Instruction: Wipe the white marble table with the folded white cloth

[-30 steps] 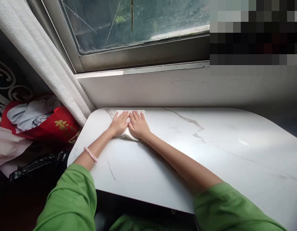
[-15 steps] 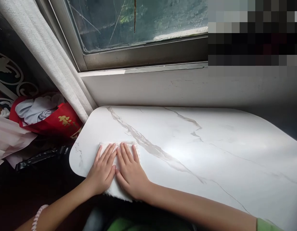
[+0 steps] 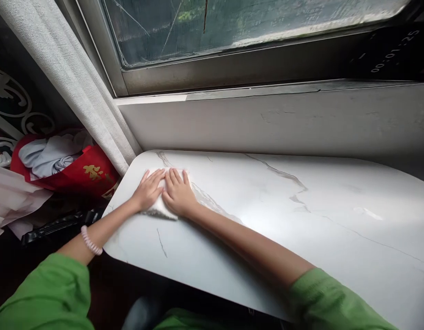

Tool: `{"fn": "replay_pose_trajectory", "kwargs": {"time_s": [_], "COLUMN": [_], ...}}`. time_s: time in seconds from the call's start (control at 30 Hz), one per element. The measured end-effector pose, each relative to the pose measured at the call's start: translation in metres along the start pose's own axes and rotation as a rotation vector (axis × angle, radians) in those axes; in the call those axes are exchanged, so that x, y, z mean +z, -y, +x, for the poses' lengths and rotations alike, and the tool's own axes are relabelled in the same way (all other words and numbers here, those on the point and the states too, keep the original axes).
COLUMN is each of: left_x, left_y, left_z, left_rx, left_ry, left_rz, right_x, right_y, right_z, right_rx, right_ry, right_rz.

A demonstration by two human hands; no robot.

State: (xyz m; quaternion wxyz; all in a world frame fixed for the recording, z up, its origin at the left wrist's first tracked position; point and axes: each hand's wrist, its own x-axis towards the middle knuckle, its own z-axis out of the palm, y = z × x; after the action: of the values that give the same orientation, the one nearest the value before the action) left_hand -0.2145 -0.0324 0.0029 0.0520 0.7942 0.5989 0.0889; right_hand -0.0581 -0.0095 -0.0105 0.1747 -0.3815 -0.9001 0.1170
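A white fluffy cloth [image 3: 160,208] lies on the white marble-patterned tabletop [image 3: 205,256], towards its left end. My left hand [image 3: 149,189] rests flat on the cloth's left part, fingers stretched out and pointing away from me. Beside it, my right hand [image 3: 179,191] presses flat on the cloth's right part, fingers extended and slightly apart. The two hands nearly meet in the middle and cover most of the cloth; its near edge shows below them. A pink coiled band [image 3: 90,241] circles my left wrist.
Behind the table runs a low wall with a framed window [image 3: 205,78] above. A pale curtain [image 3: 77,87] hangs at the left. Beside it stands a red bag [image 3: 95,172] holding light clothes. A dark object with a timer readout [image 3: 394,52] is at the upper right.
Both hands and the cloth have moved away from me across the tabletop, from its near edge towards the wall. More of my green sleeves now shows.
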Motion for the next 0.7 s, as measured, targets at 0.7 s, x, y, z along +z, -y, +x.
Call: {"fn": "replay_pose_trajectory", "kwargs": {"time_s": [0.7], "left_x": [0.002], "left_y": [0.06], "left_z": [0.116], "left_rx": [-0.022], "left_ry": [-0.015], "left_rz": [0.073], "right_x": [0.019], "right_y": [-0.051], "right_z": [0.102], "right_rx": [0.13], "right_ry": [-0.167], "right_rz": [-0.098]}}
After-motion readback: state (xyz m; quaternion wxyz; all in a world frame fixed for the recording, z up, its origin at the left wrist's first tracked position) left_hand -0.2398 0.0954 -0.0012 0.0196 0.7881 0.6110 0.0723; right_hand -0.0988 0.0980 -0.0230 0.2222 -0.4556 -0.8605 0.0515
